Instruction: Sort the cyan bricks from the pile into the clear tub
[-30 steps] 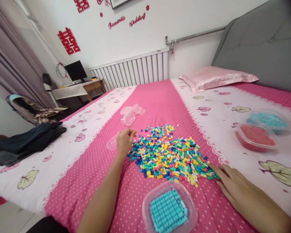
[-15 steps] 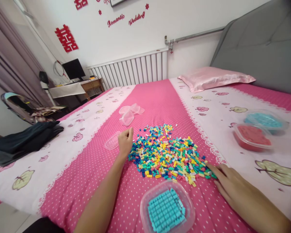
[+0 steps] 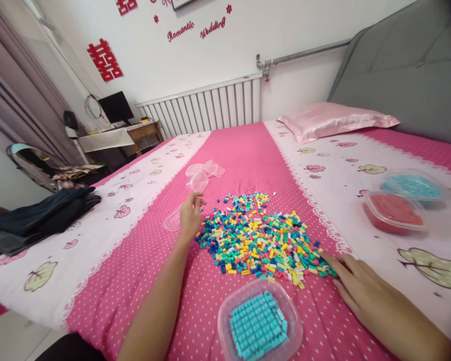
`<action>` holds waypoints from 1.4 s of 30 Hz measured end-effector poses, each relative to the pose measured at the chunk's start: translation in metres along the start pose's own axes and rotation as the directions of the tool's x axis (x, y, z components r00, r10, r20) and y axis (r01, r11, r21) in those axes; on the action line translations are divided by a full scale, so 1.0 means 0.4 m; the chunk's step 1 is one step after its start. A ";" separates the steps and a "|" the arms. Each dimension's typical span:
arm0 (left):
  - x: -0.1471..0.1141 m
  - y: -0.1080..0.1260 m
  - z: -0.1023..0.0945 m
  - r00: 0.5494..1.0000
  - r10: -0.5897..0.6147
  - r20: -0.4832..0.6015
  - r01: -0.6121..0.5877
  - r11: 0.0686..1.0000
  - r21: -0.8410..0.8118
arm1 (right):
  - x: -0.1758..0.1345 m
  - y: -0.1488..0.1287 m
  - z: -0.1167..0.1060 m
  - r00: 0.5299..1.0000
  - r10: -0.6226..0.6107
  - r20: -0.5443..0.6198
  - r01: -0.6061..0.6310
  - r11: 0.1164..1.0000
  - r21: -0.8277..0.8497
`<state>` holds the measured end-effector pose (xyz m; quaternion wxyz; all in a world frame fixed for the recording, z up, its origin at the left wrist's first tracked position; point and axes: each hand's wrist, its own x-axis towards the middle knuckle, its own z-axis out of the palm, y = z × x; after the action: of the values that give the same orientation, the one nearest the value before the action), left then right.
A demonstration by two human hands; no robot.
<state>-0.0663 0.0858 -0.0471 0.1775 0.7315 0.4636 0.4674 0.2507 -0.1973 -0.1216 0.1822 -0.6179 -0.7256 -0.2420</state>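
Note:
A loose pile of small building bricks (image 3: 255, 240) in blue, green, yellow, red and white covers the middle of the pink dotted bedspread. At the pile's left edge, my left hand (image 3: 190, 216) is raised with its fingers loosely bent and apart, and no brick shows in it. My right hand (image 3: 355, 281) rests at the right edge, fingers stretched out and the fingertips touching the outermost bricks. Close in front of me stands a clear plastic tub (image 3: 222, 321) holding neat rows of light-blue bricks (image 3: 258, 323).
Clear lids (image 3: 199, 180) lie beyond the pile, and another lid (image 3: 172, 220) is beside my left hand. To the right stand a tub of red pieces (image 3: 394, 211) and a tub of blue pieces (image 3: 413, 186). A pink pillow (image 3: 334, 120) and dark clothes (image 3: 41, 218) lie farther out.
My left hand has gone from a closed fist to loosely opened fingers and shifted slightly left. The left edge of the pile has spread a little leftward. My right hand stays in place.

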 end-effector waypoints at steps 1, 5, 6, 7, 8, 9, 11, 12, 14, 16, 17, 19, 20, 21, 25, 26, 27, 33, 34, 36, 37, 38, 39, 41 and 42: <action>0.005 -0.006 -0.010 0.999 -0.019 -0.026 0.019 1.000 0.004 | -0.003 0.001 0.003 1.000 0.002 0.003 -0.002 1.000 0.010; 0.009 -0.017 -0.019 0.994 -0.065 -0.089 0.067 0.998 0.017 | -0.013 0.002 0.013 1.000 0.024 0.021 -0.024 1.000 0.020; 0.006 -0.014 -0.015 0.994 -0.067 -0.089 0.069 0.997 0.019 | -0.015 0.002 0.014 0.999 0.029 0.024 -0.030 0.999 0.017; 0.003 -0.011 -0.010 0.994 -0.067 -0.081 0.069 0.997 0.020 | -0.016 0.001 0.014 0.999 0.035 0.025 -0.035 0.999 0.015; 0.000 -0.007 -0.005 0.996 -0.065 -0.068 0.067 0.998 0.022 | -0.016 0.001 0.014 0.999 0.036 0.025 -0.036 0.999 0.015; -0.003 -0.002 0.000 0.997 -0.064 -0.053 0.066 0.998 0.024 | -0.016 0.001 0.013 0.999 0.031 0.028 -0.032 0.999 0.018; -0.007 0.005 0.003 0.997 -0.067 -0.031 0.068 0.997 0.029 | -0.014 0.002 0.011 0.999 0.022 0.032 -0.023 0.999 0.024; -0.007 0.006 0.002 0.997 -0.072 -0.029 0.073 0.997 0.031 | -0.013 0.002 0.010 0.999 0.018 0.035 -0.019 0.999 0.026; -0.005 0.006 -0.005 0.996 -0.086 -0.038 0.088 0.995 0.037 | -0.012 0.003 0.009 0.999 0.018 0.040 -0.019 0.999 0.027; -0.001 0.002 -0.014 0.995 -0.093 -0.042 0.095 0.994 0.048 | -0.012 0.003 0.008 0.999 0.020 0.044 -0.021 1.000 0.023; 0.000 0.000 -0.017 0.995 -0.091 -0.034 0.092 0.994 0.057 | -0.012 0.003 0.008 0.999 0.020 0.042 -0.021 1.000 0.019; -0.001 -0.003 -0.013 0.997 -0.069 0.016 0.068 0.995 0.077 | -0.011 0.003 0.006 0.999 0.019 0.029 -0.019 1.000 0.011; -0.004 -0.003 -0.006 0.997 -0.049 0.059 0.044 0.995 0.086 | -0.009 0.003 0.005 1.000 0.020 0.022 -0.020 1.000 0.007; -0.008 -0.002 0.004 0.993 -0.023 0.111 0.013 0.995 0.096 | -0.008 0.002 0.003 1.000 0.023 0.015 -0.023 1.000 0.003; -0.038 0.013 0.061 0.931 0.123 0.343 -0.172 0.978 0.115 | 0.001 -0.001 -0.005 0.997 0.061 0.042 -0.061 0.998 0.008; -0.046 0.016 0.072 0.907 0.159 0.390 -0.220 0.968 0.117 | 0.003 -0.001 -0.007 0.996 0.072 0.057 -0.073 0.997 0.014; -0.052 0.019 0.080 0.885 0.189 0.425 -0.262 0.958 0.121 | 0.004 -0.002 -0.008 0.994 0.080 0.074 -0.081 0.996 0.020; -0.026 0.025 0.077 0.851 0.195 0.487 -0.351 0.902 0.252 | 0.002 -0.002 -0.005 0.993 0.062 0.102 -0.065 0.998 0.024; -0.009 0.029 0.081 0.850 0.180 0.496 -0.355 0.890 0.286 | 0.002 -0.002 -0.005 0.993 0.052 0.107 -0.055 0.998 0.025; 0.027 0.041 0.103 0.841 0.147 0.521 -0.368 0.862 0.350 | 0.006 -0.004 -0.005 0.990 0.058 0.128 -0.062 0.998 0.025; 0.044 0.048 0.120 0.832 0.130 0.539 -0.377 0.845 0.378 | 0.008 -0.005 -0.005 0.988 0.068 0.141 -0.073 0.997 0.029; 0.058 0.056 0.139 0.823 0.115 0.557 -0.389 0.828 0.404 | 0.011 -0.006 -0.007 0.984 0.081 0.157 -0.087 0.996 0.036; 0.069 0.063 0.159 0.811 0.095 0.577 -0.400 0.809 0.430 | 0.014 -0.007 -0.009 0.981 0.093 0.172 -0.102 0.994 0.045; 0.079 0.073 0.195 0.796 0.055 0.603 -0.418 0.771 0.481 | 0.019 -0.009 -0.013 0.974 0.108 0.198 -0.123 0.991 0.061; 0.080 0.077 0.208 0.793 0.039 0.607 -0.423 0.754 0.503 | 0.021 -0.010 -0.016 0.972 0.109 0.208 -0.125 0.990 0.067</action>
<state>0.0244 0.1116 -0.0510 -0.0050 0.9059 0.4173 0.0726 0.2452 -0.1946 -0.1122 0.1455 -0.6734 -0.7118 -0.1371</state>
